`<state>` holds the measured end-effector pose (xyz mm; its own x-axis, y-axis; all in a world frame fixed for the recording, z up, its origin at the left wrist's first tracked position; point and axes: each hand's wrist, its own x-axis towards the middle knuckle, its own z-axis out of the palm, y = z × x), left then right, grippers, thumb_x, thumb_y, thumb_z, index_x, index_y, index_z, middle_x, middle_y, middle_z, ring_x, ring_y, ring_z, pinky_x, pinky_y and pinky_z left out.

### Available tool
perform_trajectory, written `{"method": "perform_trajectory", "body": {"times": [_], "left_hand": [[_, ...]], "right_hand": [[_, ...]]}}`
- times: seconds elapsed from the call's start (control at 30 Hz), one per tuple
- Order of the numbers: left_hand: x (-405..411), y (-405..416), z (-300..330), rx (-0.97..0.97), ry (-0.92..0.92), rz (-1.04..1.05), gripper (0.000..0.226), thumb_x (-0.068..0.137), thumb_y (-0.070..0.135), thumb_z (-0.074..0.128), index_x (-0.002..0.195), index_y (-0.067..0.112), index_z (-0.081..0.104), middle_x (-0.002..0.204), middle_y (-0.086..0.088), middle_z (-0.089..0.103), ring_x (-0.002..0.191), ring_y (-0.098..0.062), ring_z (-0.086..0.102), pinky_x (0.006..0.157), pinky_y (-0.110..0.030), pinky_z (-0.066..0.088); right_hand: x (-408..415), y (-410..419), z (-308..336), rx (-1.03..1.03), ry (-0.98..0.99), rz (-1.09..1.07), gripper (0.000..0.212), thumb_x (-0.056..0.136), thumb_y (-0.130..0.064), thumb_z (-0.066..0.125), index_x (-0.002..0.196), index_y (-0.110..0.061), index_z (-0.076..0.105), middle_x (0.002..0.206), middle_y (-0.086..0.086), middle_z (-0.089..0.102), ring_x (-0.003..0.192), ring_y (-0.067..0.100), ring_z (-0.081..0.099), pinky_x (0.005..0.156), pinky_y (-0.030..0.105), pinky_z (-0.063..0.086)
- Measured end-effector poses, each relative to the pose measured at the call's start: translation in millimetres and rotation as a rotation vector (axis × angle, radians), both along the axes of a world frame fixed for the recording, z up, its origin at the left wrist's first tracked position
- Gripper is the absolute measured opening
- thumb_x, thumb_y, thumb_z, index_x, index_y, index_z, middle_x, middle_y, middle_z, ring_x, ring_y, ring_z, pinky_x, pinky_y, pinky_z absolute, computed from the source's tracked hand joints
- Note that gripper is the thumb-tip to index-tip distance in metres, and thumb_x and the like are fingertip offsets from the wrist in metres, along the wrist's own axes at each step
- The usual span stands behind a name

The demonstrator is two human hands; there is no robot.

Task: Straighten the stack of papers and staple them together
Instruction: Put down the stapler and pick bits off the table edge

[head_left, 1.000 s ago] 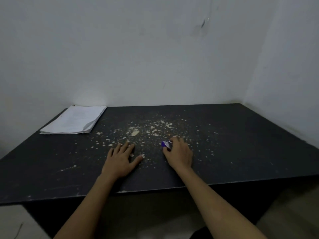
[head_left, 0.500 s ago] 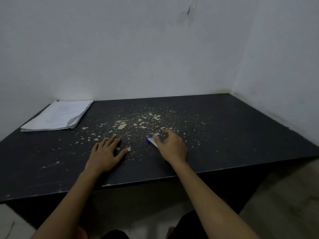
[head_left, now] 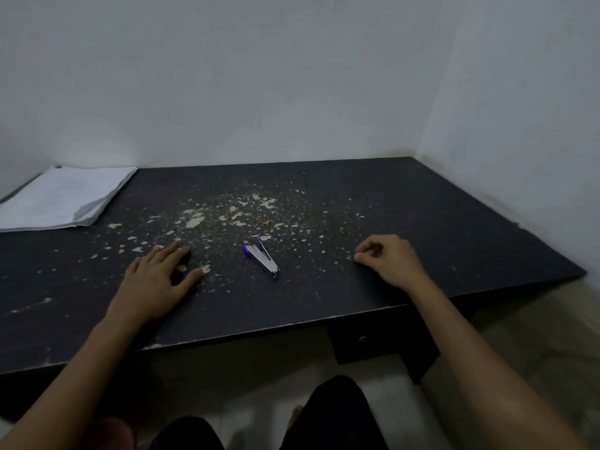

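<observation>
Two hands down on the dark table (head_left: pixel 438 222), neither grasping anything. Left hand (head_left: pixel 156 280) flat, fingers spread and relaxed on the worn top. Right hand (head_left: pixel 388 259) loosely curled, knuckles resting on the surface, nothing between the fingers. Between them, apart from both, the stapler (head_left: pixel 261 258), chrome with a purple end, lying alone amid pale flecks of chipped finish. Far off at the back left corner, against the wall, the stack of papers (head_left: pixel 65 198), front corner curled, sheets not yet squared and not yet stapled. Likely trouble: a long reach across for the stack, sheets fanning or sliding when dragged; flecks caught under the pages; an uneven edge stapled crooked if squared carelessly.
</observation>
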<state>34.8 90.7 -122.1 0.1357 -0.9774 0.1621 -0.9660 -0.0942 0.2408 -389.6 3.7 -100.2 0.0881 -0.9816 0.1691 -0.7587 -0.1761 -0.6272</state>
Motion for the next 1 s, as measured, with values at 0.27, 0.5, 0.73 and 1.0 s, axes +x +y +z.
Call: {"method": "perform_trajectory", "body": {"times": [0.27,0.5,0.73,1.0], "left_hand": [[-73.1,-6.6,12.1,-0.331,0.046,-0.181,0.035,0.092,0.046,0.048,0.119,0.028,0.061,0.114,0.000,0.064,0.109,-0.022,0.056,0.102,-0.045,0.032],[-201.0,-23.9,23.0,-0.430,0.066,-0.425,0.023,0.093,0.037,0.050,0.110,0.031,0.064,0.104,0.011,0.067,0.096,-0.013,0.055,0.085,-0.032,0.031],[-249.4,-72.1,26.5,-0.119,0.159,-0.416,0.024,0.092,0.032,0.058,0.114,0.028,0.068,0.111,0.000,0.065,0.106,-0.023,0.060,0.094,-0.041,0.040],[-242.7,-95.2,38.1,0.060,0.168,-0.519,0.014,0.086,0.026,0.070,0.099,0.028,0.073,0.100,0.002,0.072,0.092,-0.018,0.066,0.082,-0.032,0.052]], "right_hand": [[9.4,-10.9,14.1,0.153,0.178,0.007,0.017,0.077,-0.050,0.075,0.080,-0.037,0.066,0.079,-0.017,0.065,0.082,0.008,0.063,0.075,0.033,0.050],[7.5,-10.3,16.2,0.164,0.181,0.096,0.015,0.081,-0.044,0.074,0.086,-0.034,0.065,0.079,-0.013,0.066,0.080,0.008,0.064,0.073,0.033,0.050],[-14.8,-3.9,-7.0,-0.030,-0.119,0.090,0.008,0.081,-0.027,0.078,0.083,-0.029,0.071,0.072,-0.011,0.070,0.063,-0.004,0.060,0.068,0.023,0.047],[-16.9,-6.5,-19.4,-0.109,-0.239,0.056,0.007,0.083,-0.020,0.076,0.081,-0.024,0.071,0.066,-0.010,0.066,0.053,-0.002,0.053,0.055,0.013,0.044]]}}
